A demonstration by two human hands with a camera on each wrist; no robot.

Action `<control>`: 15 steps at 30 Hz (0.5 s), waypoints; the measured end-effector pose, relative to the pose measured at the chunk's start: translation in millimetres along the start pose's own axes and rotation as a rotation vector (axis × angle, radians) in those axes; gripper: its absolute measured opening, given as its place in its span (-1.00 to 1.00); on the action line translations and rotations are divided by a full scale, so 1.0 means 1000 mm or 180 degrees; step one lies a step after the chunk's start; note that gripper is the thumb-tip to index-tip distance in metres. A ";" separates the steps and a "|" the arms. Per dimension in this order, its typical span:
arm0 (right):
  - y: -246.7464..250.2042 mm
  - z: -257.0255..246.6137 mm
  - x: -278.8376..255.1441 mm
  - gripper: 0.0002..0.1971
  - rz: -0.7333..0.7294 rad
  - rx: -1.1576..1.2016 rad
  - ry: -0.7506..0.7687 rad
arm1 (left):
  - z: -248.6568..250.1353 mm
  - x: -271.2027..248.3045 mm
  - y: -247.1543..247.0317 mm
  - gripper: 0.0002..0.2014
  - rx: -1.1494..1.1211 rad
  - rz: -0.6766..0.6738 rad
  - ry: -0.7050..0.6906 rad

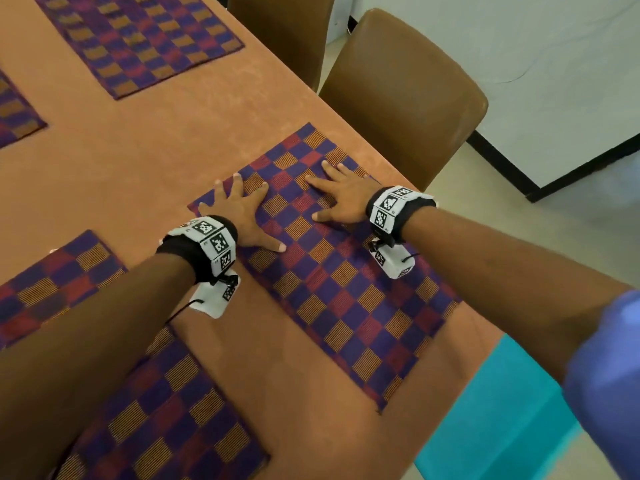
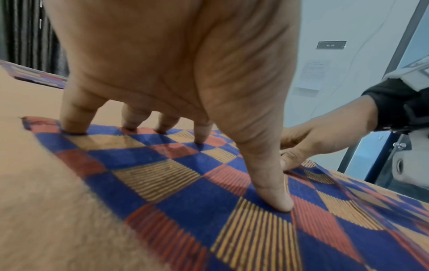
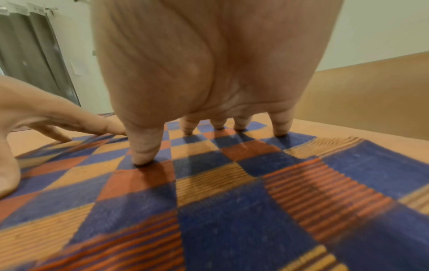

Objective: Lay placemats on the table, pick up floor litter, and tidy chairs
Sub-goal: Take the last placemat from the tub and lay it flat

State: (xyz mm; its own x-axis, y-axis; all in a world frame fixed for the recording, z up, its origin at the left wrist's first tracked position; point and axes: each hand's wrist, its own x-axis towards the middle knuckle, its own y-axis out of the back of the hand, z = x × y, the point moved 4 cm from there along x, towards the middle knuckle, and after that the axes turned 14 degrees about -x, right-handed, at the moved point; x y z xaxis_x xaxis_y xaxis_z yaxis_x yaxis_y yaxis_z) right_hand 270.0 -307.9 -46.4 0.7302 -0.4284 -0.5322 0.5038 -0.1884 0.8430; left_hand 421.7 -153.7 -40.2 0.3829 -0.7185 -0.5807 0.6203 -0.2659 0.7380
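At near right table edge: checkered placemat (image 1: pixel 332 271) lies flat; left hand (image 1: pixel 242 213) and right hand (image 1: pixel 341 197) spread flat, fingertips pressing far end, gripping nothing; four other mats visible, laid; litter, chairs (image 1: pixel 405 95) probably still pending.

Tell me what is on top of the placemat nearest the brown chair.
Both hands press flat on the placemat: left hand and right hand, fingers spread. The weave beneath the palms is hidden.

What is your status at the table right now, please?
Left hand and right hand open, fingers spread, pressing the placemat flat. Nothing in the way.
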 end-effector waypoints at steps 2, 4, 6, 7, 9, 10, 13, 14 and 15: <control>0.001 0.001 0.006 -0.13 0.0008 0.0088 -0.0115 | -0.001 0.000 0.003 0.27 0.0025 0.0039 -0.0013; 0.004 -0.001 0.007 -0.14 0.0030 0.0153 -0.0191 | 0.000 -0.003 0.003 0.17 0.0065 0.0168 -0.0014; 0.006 -0.002 0.002 -0.19 0.0153 0.0216 -0.0271 | 0.001 -0.012 -0.001 0.03 0.0051 0.0343 -0.0045; 0.006 -0.004 -0.006 -0.25 0.0304 0.0244 -0.0317 | 0.000 -0.021 -0.007 -0.04 0.0026 0.0402 -0.0095; 0.004 -0.008 -0.028 -0.38 0.0662 0.0241 -0.0371 | 0.001 -0.039 -0.022 -0.14 -0.0074 0.0506 -0.0250; 0.000 -0.013 -0.045 -0.43 0.0817 0.0219 -0.0362 | 0.001 -0.054 -0.031 -0.16 -0.0107 0.0587 -0.0312; -0.029 -0.029 -0.099 -0.48 0.0995 0.0240 -0.0361 | 0.001 -0.099 -0.066 -0.22 -0.0283 0.0722 -0.0462; -0.042 -0.036 -0.117 -0.49 0.1020 0.0280 -0.0354 | 0.002 -0.116 -0.079 -0.25 -0.0338 0.0692 -0.0521; -0.057 -0.044 -0.140 -0.50 0.1040 0.0310 -0.0345 | 0.005 -0.137 -0.093 -0.26 -0.0352 0.0643 -0.0578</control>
State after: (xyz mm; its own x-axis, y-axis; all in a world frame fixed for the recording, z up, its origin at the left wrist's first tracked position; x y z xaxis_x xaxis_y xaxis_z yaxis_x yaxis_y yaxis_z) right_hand 159.4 -198.2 -23.2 0.7897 -0.5703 -0.2261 0.2016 -0.1069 0.9736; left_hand 308.3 -34.2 -27.6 0.3837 -0.8556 -0.3474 0.6186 -0.0411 0.7846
